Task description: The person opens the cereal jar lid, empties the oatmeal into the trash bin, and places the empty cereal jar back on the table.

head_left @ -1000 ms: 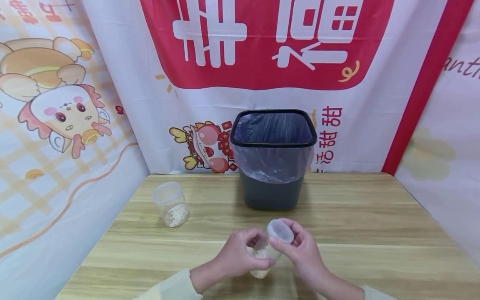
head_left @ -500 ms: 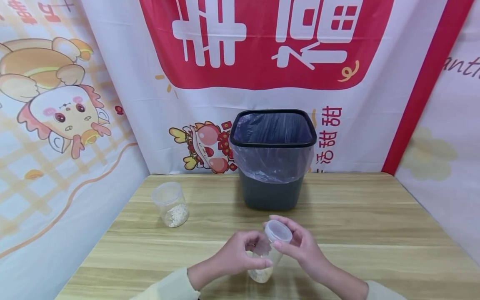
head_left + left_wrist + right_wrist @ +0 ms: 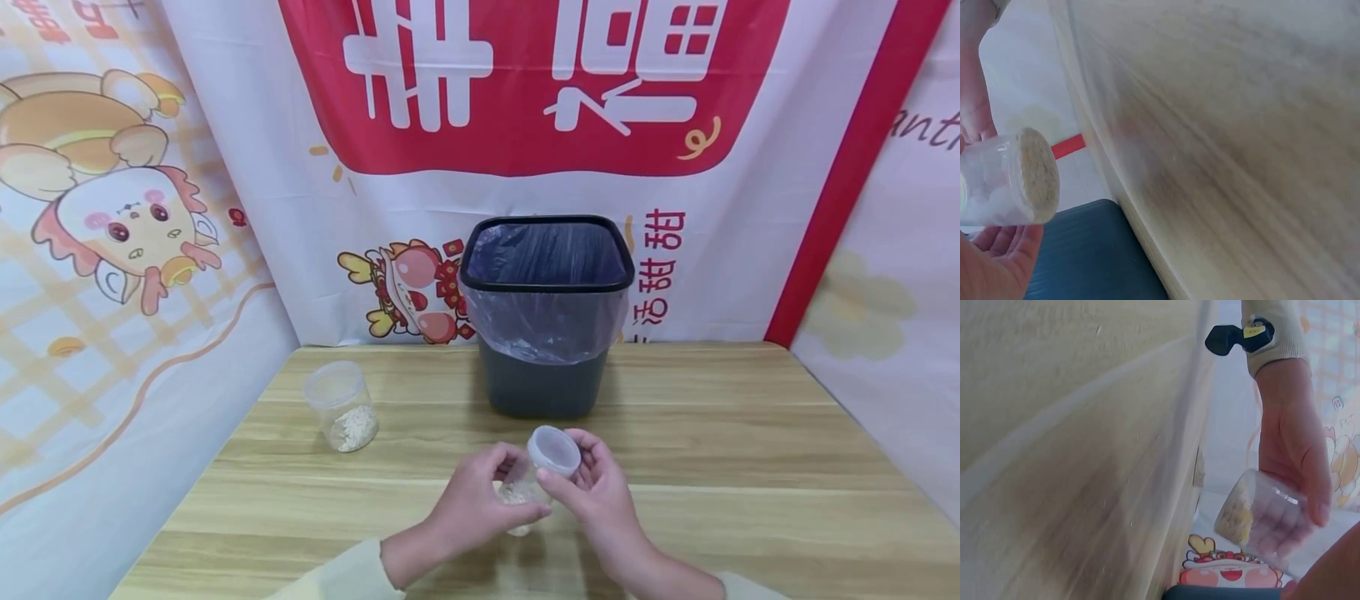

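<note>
A clear plastic jar [image 3: 517,492] with pale, flaky grains in its bottom leans in my left hand [image 3: 474,504], just in front of the trash bin. The left thumb and fingers curl round its side. In the left wrist view, the jar's grain-covered base [image 3: 1039,177] faces the camera, held off the table. My right hand [image 3: 603,504] grips the frosted lid [image 3: 554,450] at the jar's upper end. Whether the lid is fully seated is hard to tell. The right wrist view shows the jar [image 3: 1266,515] against the left palm, its grains gathered at the base.
A second clear jar [image 3: 337,392] with white flakes stands at the left on the wooden table [image 3: 712,467]. A dark trash bin [image 3: 543,392] with a clear plastic liner stands at the table's back, before a printed cloth backdrop [image 3: 375,208].
Both hands and the jar have shifted slightly up in the head view, towards the bin. Both grips stay in place; the second jar and the bin have not moved.
</note>
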Motion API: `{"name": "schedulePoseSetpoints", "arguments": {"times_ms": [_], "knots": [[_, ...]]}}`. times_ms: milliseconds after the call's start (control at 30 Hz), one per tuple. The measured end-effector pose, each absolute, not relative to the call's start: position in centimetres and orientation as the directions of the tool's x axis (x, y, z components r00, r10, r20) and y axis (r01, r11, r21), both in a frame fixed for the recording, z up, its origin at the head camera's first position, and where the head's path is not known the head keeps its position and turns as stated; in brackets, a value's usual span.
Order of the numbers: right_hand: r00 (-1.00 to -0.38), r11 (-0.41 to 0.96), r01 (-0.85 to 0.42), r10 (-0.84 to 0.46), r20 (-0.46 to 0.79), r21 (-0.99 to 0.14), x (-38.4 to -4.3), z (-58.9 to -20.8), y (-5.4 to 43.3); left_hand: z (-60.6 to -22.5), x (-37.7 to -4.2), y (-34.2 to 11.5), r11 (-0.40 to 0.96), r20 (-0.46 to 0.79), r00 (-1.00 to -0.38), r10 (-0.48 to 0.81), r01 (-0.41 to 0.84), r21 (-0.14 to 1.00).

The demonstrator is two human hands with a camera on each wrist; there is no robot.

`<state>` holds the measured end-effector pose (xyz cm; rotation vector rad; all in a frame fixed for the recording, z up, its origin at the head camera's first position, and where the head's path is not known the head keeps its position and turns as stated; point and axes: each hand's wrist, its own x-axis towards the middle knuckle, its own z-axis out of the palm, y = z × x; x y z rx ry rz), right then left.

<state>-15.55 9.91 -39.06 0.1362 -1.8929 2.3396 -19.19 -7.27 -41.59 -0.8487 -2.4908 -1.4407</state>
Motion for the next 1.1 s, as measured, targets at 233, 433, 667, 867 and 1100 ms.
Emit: {"name": "schedulePoseSetpoints", "arguments": {"times_ms": [233,433,667,867,1100], "knots": [[-0.992,-0.196,-0.104,0.085,0.089,-0.975,-15.6,-39.3,9.5,-42.0,-19.0,-7.0,0.498,0.38,-0.849,0.367,0.524,0.691],[-0.994,-0.177,-0.101,0.062,0.091,-0.979,-15.8,-39.4,9.8,-42.1,-19.1,-7.0,0.481,0.38,-0.845,0.376,0.528,0.699],[-0.988,-0.215,-0.146,-0.014,0.152,-0.966,-16.0,-39.0,10.9,-41.3,-19.3,-7.5,0.344,0.351,-0.84,0.413,0.501,0.794],[-0.923,-0.207,-0.245,-0.249,0.293,-0.947,-16.8,-39.1,12.6,-41.0,-19.7,-8.0,0.249,0.347,-0.799,0.491,0.51,0.823],[-0.763,-0.301,-0.27,-0.512,0.394,-0.914,-18.0,-39.7,14.0,-41.2,-20.3,-8.4,0.188,0.299,-0.738,0.605,0.498,0.846]]}}
